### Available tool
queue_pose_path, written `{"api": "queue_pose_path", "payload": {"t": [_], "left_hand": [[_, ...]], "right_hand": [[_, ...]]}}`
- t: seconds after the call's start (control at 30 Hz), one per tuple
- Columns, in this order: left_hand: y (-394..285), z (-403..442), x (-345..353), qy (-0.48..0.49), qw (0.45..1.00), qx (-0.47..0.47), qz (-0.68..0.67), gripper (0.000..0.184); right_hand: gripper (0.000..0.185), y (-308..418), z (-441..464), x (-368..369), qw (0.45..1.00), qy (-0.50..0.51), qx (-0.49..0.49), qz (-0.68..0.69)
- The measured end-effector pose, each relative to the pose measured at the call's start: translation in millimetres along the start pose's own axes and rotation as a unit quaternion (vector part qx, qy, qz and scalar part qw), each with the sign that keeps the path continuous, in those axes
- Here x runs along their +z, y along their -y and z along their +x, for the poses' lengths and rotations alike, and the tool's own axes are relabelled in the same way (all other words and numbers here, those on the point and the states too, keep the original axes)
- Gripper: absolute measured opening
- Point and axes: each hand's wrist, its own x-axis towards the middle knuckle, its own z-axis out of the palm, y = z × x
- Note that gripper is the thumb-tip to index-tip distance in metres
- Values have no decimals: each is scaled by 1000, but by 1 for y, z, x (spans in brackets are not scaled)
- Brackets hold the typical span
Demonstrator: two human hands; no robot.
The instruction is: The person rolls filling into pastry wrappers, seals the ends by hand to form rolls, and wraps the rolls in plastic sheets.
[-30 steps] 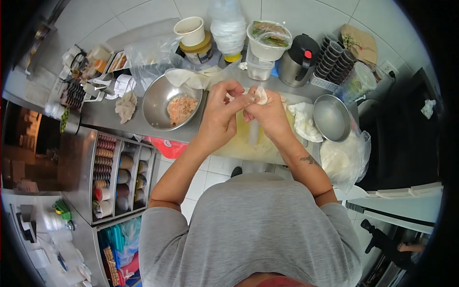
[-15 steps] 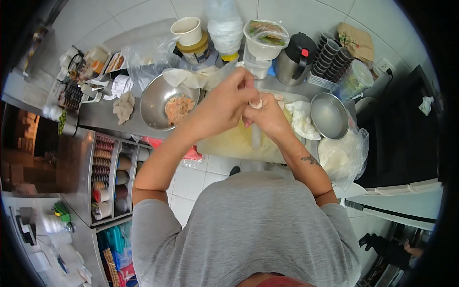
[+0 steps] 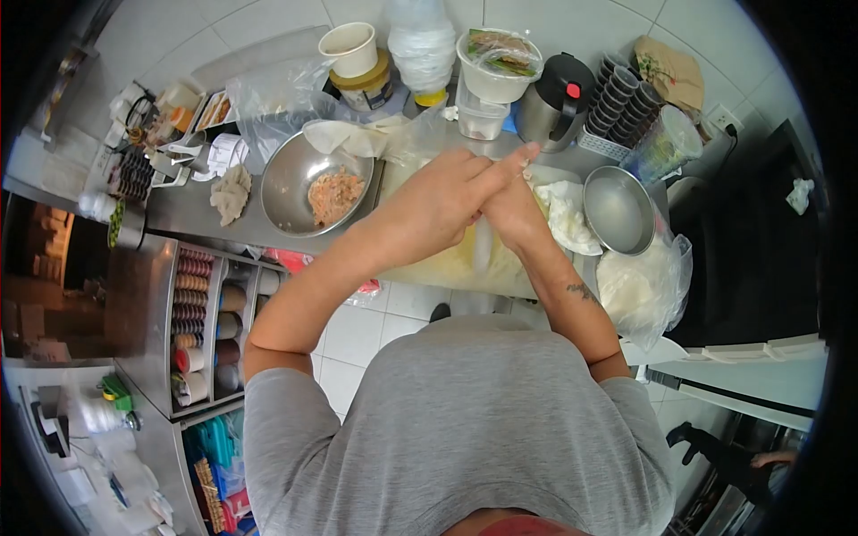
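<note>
My left hand (image 3: 456, 192) crosses over my right hand (image 3: 512, 212) above the pale cutting board (image 3: 429, 272). One left finger points up and to the right, past the right hand; the other left fingers are bent. My right hand's fingers are mostly covered, and whatever it holds is hidden. A narrow pale tool (image 3: 483, 246) lies on the board below the hands. To the left, a steel bowl (image 3: 288, 210) contains a pinkish minced filling (image 3: 334, 196). Right of the hands are a white cloth (image 3: 568, 219) and a round metal pan (image 3: 618, 211).
Tubs (image 3: 350, 52), a steel jug (image 3: 547, 112) and stacked dark cups (image 3: 612, 103) line the wall. A plastic bag (image 3: 639, 290) sits at the counter's right edge, a crumpled cloth (image 3: 232, 194) at left. Another person's arm (image 3: 773, 458) shows at lower right.
My left hand has moved right, across my right hand, with a finger now stretched out. The small white piece seen between the hands earlier is now hidden.
</note>
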Motion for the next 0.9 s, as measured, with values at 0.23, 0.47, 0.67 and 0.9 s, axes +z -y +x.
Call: {"api": "queue_pose_path", "payload": {"t": [0.23,0.47,0.67,0.9], "left_hand": [[4,-10,10,-81,996,-33,-27,76],[4,-2,13,-14,1000,10,26,65],[19,8,30,-137,988,69,9,46],[46,54,48,-87,956,7,-280,32]], "right_hand": [[18,-5,1,-3,1000,24,-5,7],[17,-13,1,-9,999,13,-30,-34],[19,-9,-5,-20,1000,-1,-17,-15],[25,10,-32,-32,997,-22,28,-66]]}}
